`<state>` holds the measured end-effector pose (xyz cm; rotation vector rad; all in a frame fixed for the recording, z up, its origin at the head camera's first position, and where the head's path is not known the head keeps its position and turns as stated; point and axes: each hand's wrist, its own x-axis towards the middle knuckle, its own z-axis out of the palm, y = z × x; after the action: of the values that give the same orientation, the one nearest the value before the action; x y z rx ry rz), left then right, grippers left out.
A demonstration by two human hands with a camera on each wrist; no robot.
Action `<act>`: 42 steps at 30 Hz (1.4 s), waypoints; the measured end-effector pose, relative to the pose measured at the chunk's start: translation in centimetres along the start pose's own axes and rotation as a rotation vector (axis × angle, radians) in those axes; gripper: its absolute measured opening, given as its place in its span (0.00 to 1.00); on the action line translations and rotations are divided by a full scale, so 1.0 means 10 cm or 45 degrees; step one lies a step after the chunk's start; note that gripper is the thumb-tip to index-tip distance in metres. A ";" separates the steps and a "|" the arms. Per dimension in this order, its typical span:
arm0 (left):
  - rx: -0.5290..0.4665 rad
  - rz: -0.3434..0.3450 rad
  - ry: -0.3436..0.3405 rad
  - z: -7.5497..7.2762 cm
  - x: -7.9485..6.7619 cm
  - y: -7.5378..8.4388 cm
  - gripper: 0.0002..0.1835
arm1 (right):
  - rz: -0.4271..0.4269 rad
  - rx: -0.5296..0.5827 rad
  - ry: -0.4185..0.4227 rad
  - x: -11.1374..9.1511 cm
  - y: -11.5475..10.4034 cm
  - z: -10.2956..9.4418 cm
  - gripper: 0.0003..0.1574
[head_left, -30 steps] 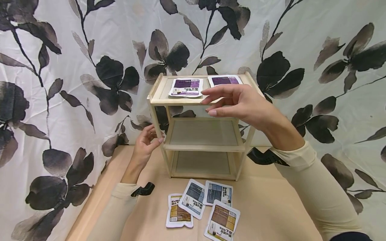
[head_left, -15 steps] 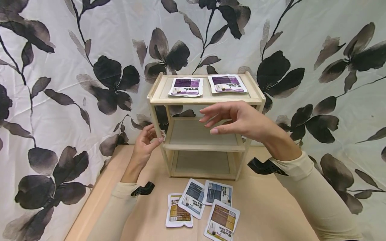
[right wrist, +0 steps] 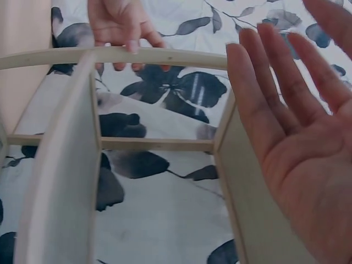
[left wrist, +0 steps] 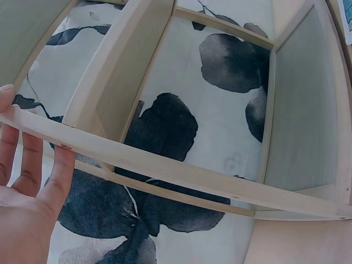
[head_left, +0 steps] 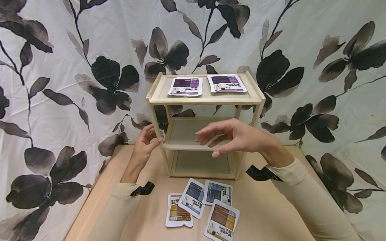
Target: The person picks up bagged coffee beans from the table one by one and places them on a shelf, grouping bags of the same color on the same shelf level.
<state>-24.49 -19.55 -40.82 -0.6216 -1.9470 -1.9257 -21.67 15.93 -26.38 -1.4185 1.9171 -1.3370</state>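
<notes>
A small three-tier wooden shelf stands on the table. My left hand holds its left front post, the thumb on the near side and fingers behind it. My right hand hangs in front of the middle tier with relaxed fingers and holds nothing; its palm shows in the right wrist view. On the top tier lie two flat purple-and-white packets, the left packet and the right packet, side by side and apart.
In front of the shelf, several flat packets lie loosely overlapping: a yellow-brown packet, a blue packet, another blue packet and a brown packet. A floral cloth hangs behind the wooden-toned table.
My right hand has come down from the top tier's front edge to the height of the middle tier, uncovering the right purple packet. The left hand stays on the post.
</notes>
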 end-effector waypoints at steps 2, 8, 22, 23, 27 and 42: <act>0.002 0.001 -0.001 0.00 0.00 -0.01 0.31 | -0.029 0.019 -0.056 0.00 0.05 0.03 0.38; -0.018 0.014 0.010 0.00 0.00 -0.02 0.30 | -0.033 0.045 -0.143 -0.02 0.22 0.12 0.36; -0.045 0.025 -0.006 0.01 0.02 -0.01 0.29 | 0.038 -0.021 -0.282 -0.09 0.69 0.37 0.35; -0.042 0.025 -0.006 0.01 0.02 -0.01 0.29 | 0.052 -0.009 -0.289 -0.10 0.72 0.39 0.35; -0.042 0.026 0.001 0.01 0.02 -0.01 0.29 | 0.064 0.067 -0.319 -0.12 0.84 0.45 0.34; -0.048 0.022 0.003 0.01 0.01 0.00 0.30 | 0.151 0.241 -0.339 -0.31 1.32 0.63 0.32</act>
<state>-24.57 -19.48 -40.80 -0.6440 -1.9012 -1.9560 -22.25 16.13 -41.35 -1.2960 1.6308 -1.1745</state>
